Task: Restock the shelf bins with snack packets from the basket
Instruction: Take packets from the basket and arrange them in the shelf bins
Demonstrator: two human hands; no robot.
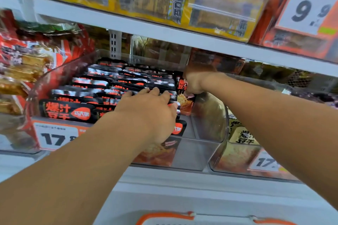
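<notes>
White metal shop shelving fills the view. An upper shelf board (164, 29) runs slantwise across the top, its pale front edge catching the light. Behind it stands a white slotted upright (115, 42) of the shelving frame. Below, a lower shelf ledge (182, 186) spans the width, plain white and smooth. The lighting is bright and even, with glare on the glossy surfaces. No floor, wall or window shows.

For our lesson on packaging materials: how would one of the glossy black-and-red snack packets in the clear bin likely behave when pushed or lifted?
The glossy black-and-red snack packets show bright glare, so the film is probably slippery. They stand in leaning rows, so one would likely tip if pushed. They look thin and flat, probably light and somewhat floppy. The left hand rests flat on them inside the clear plastic bin.
</notes>
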